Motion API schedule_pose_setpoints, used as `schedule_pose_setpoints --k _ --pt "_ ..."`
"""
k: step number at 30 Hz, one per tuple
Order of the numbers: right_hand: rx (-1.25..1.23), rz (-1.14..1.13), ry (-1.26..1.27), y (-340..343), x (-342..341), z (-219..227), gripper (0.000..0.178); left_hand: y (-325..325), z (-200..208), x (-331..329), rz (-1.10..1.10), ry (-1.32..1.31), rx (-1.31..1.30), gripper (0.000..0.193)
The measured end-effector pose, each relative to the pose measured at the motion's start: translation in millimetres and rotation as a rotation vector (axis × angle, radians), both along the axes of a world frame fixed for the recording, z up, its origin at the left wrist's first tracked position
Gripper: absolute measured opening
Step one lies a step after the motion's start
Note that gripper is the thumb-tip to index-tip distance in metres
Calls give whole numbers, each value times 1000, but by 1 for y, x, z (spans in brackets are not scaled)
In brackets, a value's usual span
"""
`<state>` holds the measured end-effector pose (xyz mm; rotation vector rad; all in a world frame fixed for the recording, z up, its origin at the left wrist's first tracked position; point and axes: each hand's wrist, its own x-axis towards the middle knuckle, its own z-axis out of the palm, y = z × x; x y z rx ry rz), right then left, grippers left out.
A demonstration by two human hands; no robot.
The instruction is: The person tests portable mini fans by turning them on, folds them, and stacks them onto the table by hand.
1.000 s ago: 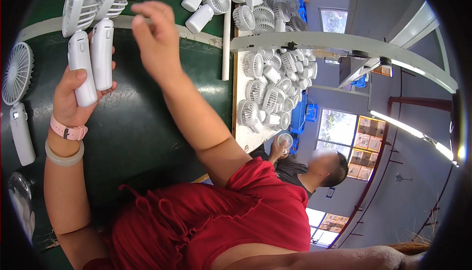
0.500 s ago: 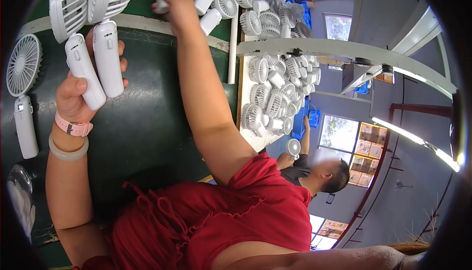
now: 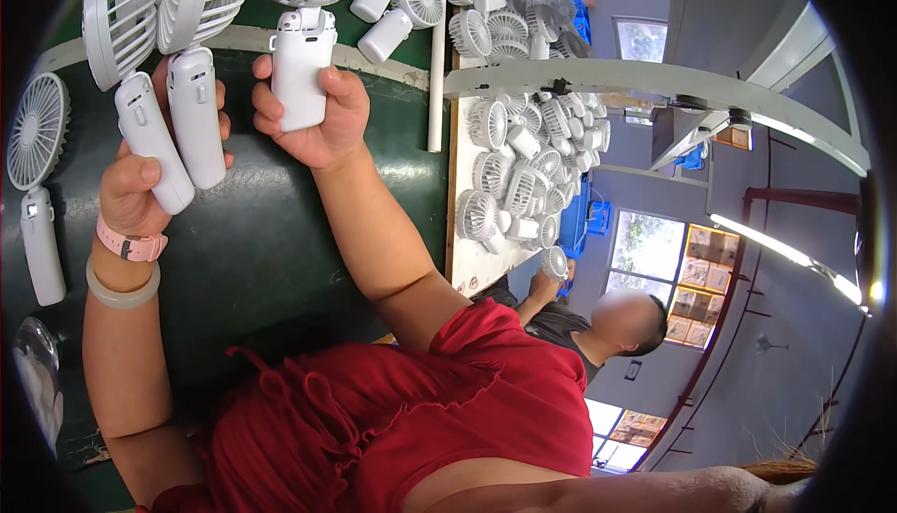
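My left hand (image 3: 131, 191), with a pink watch strap and a pale bangle at its wrist, grips two white handheld fans side by side. The handle of the outer handheld fan (image 3: 154, 144) lies under my thumb, and the inner handheld fan (image 3: 196, 121) rests against my fingers. Their caged heads point up toward the top edge. In my right hand (image 3: 327, 135) is a third handheld fan (image 3: 304, 69), held by the lower part of its handle, its round head partly cut off by the frame. All three are above the dark green worktop (image 3: 271, 261).
A loose handheld fan (image 3: 42, 247) lies at the far left, near a clear plastic item (image 3: 37, 373). More fans (image 3: 388, 36) lie beyond my right hand. A white rail (image 3: 436, 92) separates them from a pale table heaped with fans (image 3: 523, 172). A co-worker (image 3: 561, 326) there holds a fan.
My right hand has come back toward me and left, bringing a fan beside the left hand's pair. My left hand has shifted slightly left. The co-worker's hands have drawn together around a fan.
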<state>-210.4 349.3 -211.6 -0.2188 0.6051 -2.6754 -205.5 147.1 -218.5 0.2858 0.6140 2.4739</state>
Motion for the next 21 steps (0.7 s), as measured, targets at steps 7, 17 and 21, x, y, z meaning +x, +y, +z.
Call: schedule_pose_setpoints --k 7,17,21 --pt "278 -121 24 2 -4 0 53 0 1 -1 -5 7 -63 95" --pt "819 -497 147 -16 2 1 30 -4 -7 -3 -19 0 -94 91" --pt "853 -496 122 -19 7 6 31 -4 -7 -2 -14 -4 -105 91"
